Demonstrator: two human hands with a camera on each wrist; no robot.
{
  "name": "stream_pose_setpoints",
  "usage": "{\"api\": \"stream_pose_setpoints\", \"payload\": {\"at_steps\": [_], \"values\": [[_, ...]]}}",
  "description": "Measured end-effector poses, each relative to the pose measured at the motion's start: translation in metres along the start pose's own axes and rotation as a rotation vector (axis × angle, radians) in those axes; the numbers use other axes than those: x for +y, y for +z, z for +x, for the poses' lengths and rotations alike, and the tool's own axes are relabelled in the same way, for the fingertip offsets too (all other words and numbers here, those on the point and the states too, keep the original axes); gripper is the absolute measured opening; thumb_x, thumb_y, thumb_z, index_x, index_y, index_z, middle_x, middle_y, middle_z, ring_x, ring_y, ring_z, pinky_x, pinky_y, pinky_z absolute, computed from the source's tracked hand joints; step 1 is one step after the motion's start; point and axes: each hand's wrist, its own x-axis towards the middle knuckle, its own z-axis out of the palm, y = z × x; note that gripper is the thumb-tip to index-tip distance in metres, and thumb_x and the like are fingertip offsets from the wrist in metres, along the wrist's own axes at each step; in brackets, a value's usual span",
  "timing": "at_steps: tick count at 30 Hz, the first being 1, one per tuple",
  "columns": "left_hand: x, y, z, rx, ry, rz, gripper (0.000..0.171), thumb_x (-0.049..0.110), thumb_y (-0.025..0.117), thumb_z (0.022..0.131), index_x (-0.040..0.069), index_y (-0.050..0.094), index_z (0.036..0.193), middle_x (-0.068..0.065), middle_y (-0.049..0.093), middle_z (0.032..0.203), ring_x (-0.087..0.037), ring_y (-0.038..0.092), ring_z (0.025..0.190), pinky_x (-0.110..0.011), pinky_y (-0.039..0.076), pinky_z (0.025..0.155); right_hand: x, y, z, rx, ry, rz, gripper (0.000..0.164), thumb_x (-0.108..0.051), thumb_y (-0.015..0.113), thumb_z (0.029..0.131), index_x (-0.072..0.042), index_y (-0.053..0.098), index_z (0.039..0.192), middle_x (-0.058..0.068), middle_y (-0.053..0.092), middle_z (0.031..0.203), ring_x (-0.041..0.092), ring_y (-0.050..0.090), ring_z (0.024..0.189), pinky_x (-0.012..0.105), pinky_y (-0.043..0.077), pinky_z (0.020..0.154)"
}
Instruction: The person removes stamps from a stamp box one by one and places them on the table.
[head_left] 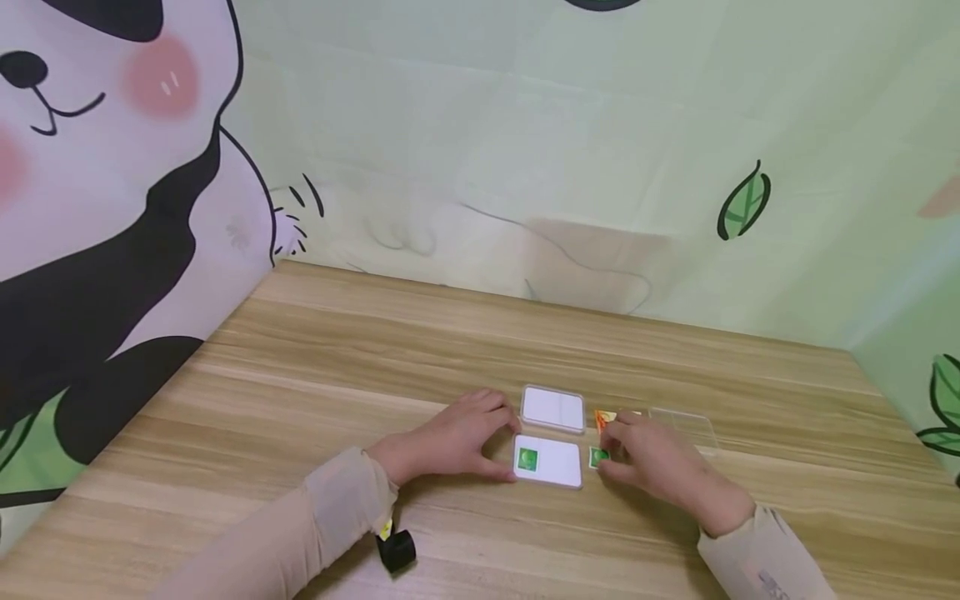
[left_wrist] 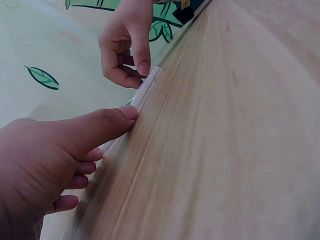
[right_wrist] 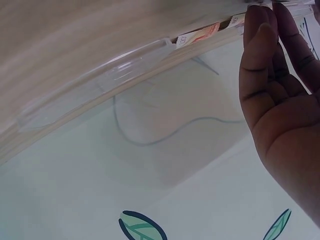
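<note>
In the head view a white card [head_left: 558,462] with rounded corners lies on the table, a green postage stamp [head_left: 528,459] at its left end. My left hand [head_left: 465,433] holds this card at its left end, thumb at the near corner and fingers at the far one; the left wrist view shows the thumb [left_wrist: 127,112] against its edge. To the card's right, my right hand [head_left: 660,462] pinches a second green stamp [head_left: 597,457] between thumb and fingers, low over the table. An orange stamp [head_left: 604,417] lies just beyond those fingertips, partly hidden.
Behind the first card lies another white card [head_left: 553,409] in a clear frame. A clear plastic case [head_left: 686,425] sits behind the right hand. A black object [head_left: 397,551] is near the left sleeve. A printed cloth backdrop [head_left: 450,150] borders the wood-grain table [head_left: 337,333].
</note>
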Motion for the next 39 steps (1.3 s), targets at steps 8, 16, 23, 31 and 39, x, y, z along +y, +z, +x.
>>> {"api": "stream_pose_setpoints", "payload": {"at_steps": [8, 16, 23, 31, 39], "values": [[-0.002, -0.002, 0.001, 0.007, 0.002, 0.002, 0.054, 0.049, 0.075, 0.078, 0.012, 0.062, 0.116, -0.001, 0.056, 0.12, -0.019, 0.046, 0.119, -0.038, 0.036, 0.11, 0.001, -0.004, 0.003, -0.014, 0.021, 0.007, 0.018, -0.029, 0.073, 0.083, -0.012, 0.067, 0.087, -0.006, 0.056, 0.083, 0.004, 0.052, 0.072, 0.024, 0.047, 0.064], [-0.003, -0.003, 0.001, 0.003, 0.003, 0.022, 0.055, 0.051, 0.074, 0.078, 0.014, 0.062, 0.116, -0.001, 0.055, 0.121, -0.018, 0.046, 0.121, -0.037, 0.036, 0.11, 0.001, -0.007, 0.004, -0.018, 0.018, 0.021, 0.016, -0.028, 0.07, 0.086, -0.013, 0.067, 0.087, -0.005, 0.058, 0.084, 0.007, 0.054, 0.075, 0.027, 0.048, 0.065], [-0.002, -0.001, 0.002, -0.006, -0.004, 0.016, 0.053, 0.05, 0.074, 0.078, 0.014, 0.062, 0.115, 0.0, 0.055, 0.121, -0.017, 0.046, 0.12, -0.036, 0.037, 0.109, 0.0, -0.01, 0.004, 0.043, -0.028, 0.019, 0.014, -0.024, 0.069, 0.086, -0.011, 0.068, 0.087, -0.004, 0.059, 0.083, 0.01, 0.058, 0.076, 0.03, 0.051, 0.068], [0.001, 0.0, 0.001, -0.021, -0.012, 0.018, 0.054, 0.051, 0.074, 0.078, 0.014, 0.062, 0.115, 0.001, 0.055, 0.121, -0.016, 0.047, 0.118, -0.035, 0.038, 0.106, -0.004, -0.008, 0.002, 0.099, -0.022, 0.003, 0.014, -0.023, 0.07, 0.085, -0.01, 0.069, 0.087, -0.003, 0.059, 0.082, 0.011, 0.059, 0.075, 0.028, 0.051, 0.065], [-0.001, 0.001, -0.001, -0.011, -0.013, 0.02, 0.054, 0.052, 0.074, 0.077, 0.014, 0.062, 0.115, 0.001, 0.056, 0.12, -0.015, 0.047, 0.117, -0.034, 0.038, 0.107, -0.008, -0.007, 0.004, 0.136, -0.046, -0.002, 0.012, -0.021, 0.07, 0.084, -0.01, 0.069, 0.086, -0.002, 0.061, 0.085, 0.011, 0.059, 0.074, 0.026, 0.051, 0.064]]}}
